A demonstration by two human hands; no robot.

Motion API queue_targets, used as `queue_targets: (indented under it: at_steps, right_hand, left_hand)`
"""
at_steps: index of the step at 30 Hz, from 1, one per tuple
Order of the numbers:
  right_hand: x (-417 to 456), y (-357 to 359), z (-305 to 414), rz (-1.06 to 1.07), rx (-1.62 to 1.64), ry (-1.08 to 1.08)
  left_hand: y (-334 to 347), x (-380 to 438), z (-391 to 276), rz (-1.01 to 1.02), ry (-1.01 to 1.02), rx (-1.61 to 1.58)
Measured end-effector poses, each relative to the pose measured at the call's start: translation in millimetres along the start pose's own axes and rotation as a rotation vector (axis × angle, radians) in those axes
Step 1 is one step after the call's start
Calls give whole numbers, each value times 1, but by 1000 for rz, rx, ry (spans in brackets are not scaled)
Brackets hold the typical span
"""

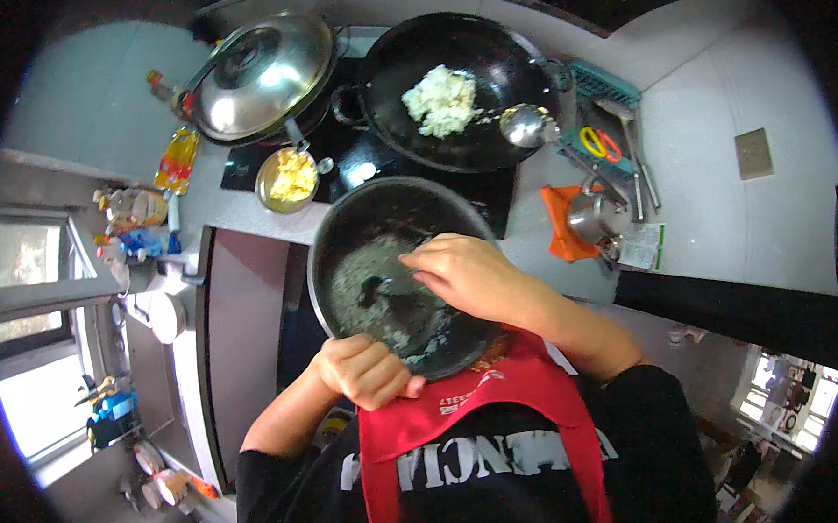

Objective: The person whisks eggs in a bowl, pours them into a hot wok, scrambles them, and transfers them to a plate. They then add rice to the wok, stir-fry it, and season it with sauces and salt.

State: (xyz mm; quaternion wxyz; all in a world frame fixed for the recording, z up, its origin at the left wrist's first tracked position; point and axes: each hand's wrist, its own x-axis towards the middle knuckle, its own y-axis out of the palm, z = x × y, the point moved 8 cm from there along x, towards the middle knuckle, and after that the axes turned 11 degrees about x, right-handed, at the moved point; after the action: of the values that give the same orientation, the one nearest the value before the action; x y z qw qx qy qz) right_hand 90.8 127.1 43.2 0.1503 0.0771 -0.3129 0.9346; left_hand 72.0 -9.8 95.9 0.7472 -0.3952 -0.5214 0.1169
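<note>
My left hand [368, 371] grips the near rim of a dark round pot [320, 287], which is tilted up in front of my red apron. White grains, apparently cooked rice [396, 338], cling to its inner wall and bottom. Over the pot's inside is my right hand [454, 270], fingers bent and pinched together; whether they hold something thin is unclear. Beyond the pot, a black wok [400, 139] on the cooktop holds a heap of white rice [441, 101], with a steel ladle [525, 125] lying at its right edge.
Left of the wok sits a lidded pan [263, 75]. A small metal bowl [262, 191] of yellow scrambled egg stands at the cooktop's front left. Bottles [176, 160] line the left side. At right are scissors [596, 144], a steel pot [596, 215] and an orange cloth [561, 234].
</note>
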Motion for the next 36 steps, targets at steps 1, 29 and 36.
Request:
queue_targets:
  at_steps: [1, 29, 36]
  right_hand:
    - [-4, -18, -12, -64, 97, 109]
    - [-149, -210, -148, -591, -219, 488]
    - [-119, -179, -115, -484, -108, 705]
  left_hand:
    - [-1, -5, 4, 1, -51, 23]
    - [-60, -166, 122, 378, -1049, 411]
    - [-62, -249, 242, 314, -1051, 655]
